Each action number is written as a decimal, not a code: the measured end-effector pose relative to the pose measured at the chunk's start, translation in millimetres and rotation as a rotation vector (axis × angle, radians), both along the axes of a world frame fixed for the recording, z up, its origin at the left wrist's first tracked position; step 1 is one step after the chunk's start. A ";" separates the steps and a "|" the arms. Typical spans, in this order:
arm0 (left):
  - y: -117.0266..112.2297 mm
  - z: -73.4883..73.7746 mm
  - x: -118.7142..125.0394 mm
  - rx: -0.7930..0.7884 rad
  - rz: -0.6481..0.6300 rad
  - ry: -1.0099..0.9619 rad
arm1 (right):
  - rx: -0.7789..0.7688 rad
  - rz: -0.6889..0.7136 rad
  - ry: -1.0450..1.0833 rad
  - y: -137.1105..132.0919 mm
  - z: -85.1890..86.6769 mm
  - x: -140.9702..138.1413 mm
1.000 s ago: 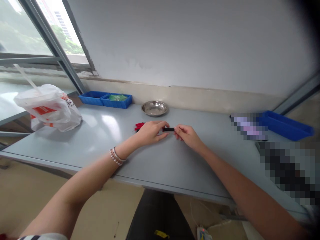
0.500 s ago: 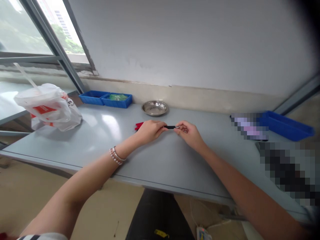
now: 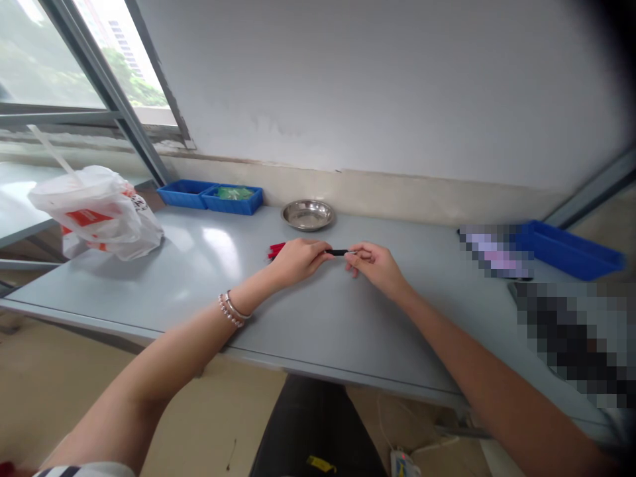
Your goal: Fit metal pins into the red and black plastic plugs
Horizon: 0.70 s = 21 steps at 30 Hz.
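A slim black pen point(image 3: 338, 252) lies level between my two hands above the table, its silvery tip toward the right. My left hand point(image 3: 301, 260) is closed on the pen's left end, which its fingers hide. At the other end, the thumb and index finger of my right hand point(image 3: 373, 263) pinch the silvery tip, with the lower fingers hanging loose. Several red, stick-like pieces point(image 3: 276, 250) rest on the table just behind my left hand, partly covered by it. Beyond both hands stands a shallow round steel dish point(image 3: 308, 226).
Two blue bins point(image 3: 181, 194) stand by the wall, the right one holding a green packet point(image 3: 234, 193). A white plastic bag point(image 3: 102, 215) with a straw sits at left. At right are another blue bin point(image 3: 571, 252) and blurred-out items. The table's front edge point(image 3: 318, 379) runs below my forearms.
My right hand's lower fingers have loosened and dropped a little, while its thumb and index finger stay at the pen's tip. My left hand and the pen look unmoved.
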<state>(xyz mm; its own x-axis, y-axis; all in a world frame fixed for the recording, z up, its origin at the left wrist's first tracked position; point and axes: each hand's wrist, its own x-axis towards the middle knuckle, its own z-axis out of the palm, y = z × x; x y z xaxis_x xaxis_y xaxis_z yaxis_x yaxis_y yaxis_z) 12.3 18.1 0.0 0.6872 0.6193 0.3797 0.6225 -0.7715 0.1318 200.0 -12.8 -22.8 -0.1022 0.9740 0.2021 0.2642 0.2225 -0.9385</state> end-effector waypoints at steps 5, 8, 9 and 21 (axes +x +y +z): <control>0.0 0.1 0.3 0.010 0.001 0.013 | -0.009 0.016 -0.007 -1.5 1.6 0.9; -0.2 0.2 0.2 -0.005 0.000 0.022 | 0.025 0.013 0.020 -0.5 0.4 1.6; -0.3 0.2 0.2 -0.015 -0.003 0.023 | 0.033 0.012 0.031 -0.1 0.1 1.8; 1.0 -0.3 0.7 -0.032 -0.019 0.038 | 0.005 -0.015 0.066 -2.2 5.2 -0.9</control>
<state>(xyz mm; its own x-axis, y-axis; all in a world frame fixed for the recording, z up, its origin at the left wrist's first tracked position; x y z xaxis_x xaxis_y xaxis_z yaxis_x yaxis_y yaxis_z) 13.0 19.1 -0.3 0.7125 0.6176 0.3330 0.6127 -0.7789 0.1335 199.1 -15.0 -17.6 -0.0745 0.9743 0.2125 0.2054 0.2236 -0.9528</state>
